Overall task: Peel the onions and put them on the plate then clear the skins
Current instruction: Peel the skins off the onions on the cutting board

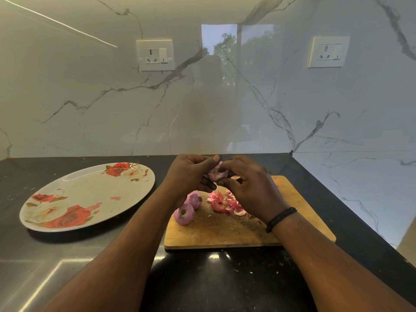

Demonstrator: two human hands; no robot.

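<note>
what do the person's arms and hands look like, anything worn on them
Both forearms are bare, with no sleeves in view. The right hand has a dark band of several thin strands round its wrist. The left hand and its wrist carry nothing: no ring, watch or glove shows on either hand. Fingernails look short and unpainted.
</note>
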